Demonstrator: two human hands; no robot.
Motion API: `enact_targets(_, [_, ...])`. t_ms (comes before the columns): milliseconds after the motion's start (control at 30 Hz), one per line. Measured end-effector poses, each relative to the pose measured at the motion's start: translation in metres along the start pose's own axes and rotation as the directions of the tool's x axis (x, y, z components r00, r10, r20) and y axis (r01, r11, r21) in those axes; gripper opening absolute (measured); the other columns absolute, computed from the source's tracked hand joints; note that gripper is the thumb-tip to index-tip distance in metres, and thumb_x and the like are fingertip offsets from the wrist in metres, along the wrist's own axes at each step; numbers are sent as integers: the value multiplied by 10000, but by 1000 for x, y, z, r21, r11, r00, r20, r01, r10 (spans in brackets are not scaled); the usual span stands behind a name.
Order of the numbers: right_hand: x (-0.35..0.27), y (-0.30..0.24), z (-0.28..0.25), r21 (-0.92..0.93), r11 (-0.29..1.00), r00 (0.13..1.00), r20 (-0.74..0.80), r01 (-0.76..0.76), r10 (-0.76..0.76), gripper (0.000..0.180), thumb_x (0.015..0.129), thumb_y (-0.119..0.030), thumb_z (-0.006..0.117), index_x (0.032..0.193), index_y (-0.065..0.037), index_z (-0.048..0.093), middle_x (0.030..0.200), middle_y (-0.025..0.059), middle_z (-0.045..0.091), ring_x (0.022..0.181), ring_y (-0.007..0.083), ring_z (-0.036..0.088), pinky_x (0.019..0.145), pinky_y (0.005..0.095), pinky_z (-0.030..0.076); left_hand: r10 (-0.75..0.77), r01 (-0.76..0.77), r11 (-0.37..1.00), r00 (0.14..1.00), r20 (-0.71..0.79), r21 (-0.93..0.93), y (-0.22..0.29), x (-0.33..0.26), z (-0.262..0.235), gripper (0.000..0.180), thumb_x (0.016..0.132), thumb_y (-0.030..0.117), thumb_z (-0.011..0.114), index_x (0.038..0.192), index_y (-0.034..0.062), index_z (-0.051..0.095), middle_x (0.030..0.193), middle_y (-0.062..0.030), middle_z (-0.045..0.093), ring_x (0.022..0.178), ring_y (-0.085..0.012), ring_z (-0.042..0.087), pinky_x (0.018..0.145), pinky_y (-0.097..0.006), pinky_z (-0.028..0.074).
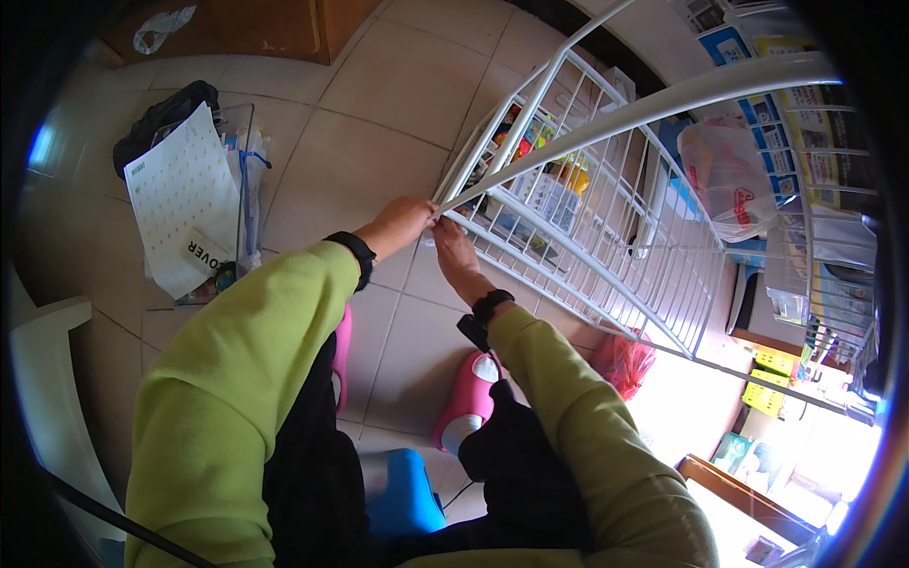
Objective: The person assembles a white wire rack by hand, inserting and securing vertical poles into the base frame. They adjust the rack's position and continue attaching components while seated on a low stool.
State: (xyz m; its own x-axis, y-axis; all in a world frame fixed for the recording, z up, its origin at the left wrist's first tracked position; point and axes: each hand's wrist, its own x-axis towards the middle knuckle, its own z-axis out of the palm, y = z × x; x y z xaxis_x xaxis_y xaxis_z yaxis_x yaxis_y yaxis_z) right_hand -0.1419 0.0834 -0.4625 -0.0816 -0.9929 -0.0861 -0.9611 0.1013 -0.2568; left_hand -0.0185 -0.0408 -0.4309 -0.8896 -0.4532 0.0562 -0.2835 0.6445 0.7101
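Observation:
A white wire rack (606, 260) leans across the right half of the head view, its near corner reaching toward me. At that corner my left hand (402, 227) is closed, with its fingertips pinched at the end of the white tube. My right hand (456, 254) sits just below it, fingers closed against the same corner of the frame. The two hands nearly touch, and their fingertips are partly hidden. Black bands circle both wrists. Through the rack's wires show colourful packages (554, 189), some of them yellow and orange.
On the tiled floor to the left stands a clear container (248, 180) with papers and a black bag (161, 123). A red plastic bag (623, 364) lies beyond the rack. A blue stool (407, 497) is beneath me. Shelves with a white plastic bag (724, 175) stand right.

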Motion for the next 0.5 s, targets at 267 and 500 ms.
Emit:
enact_targets(267, [-34,41,-11,-128,977,983,-57,168,-177,189,767,-19,569,948,-70,559,1017,95,495,1002,285,556,819,392,493,-47,51,996,997,58,-72,2,3,-5,170,846,215,609,852,52,656,817,-184,644,806,-388,612,717,-470,471])
enact_targets(500, [-63,64,-22,-151,979,989,-32,138,-144,209,764,-16,562,965,-70,576,980,106,507,977,297,562,834,397,483,-138,152,981,983,121,-119,3,4,-5,203,865,248,601,873,56,666,845,-173,650,824,-377,614,727,-465,473])
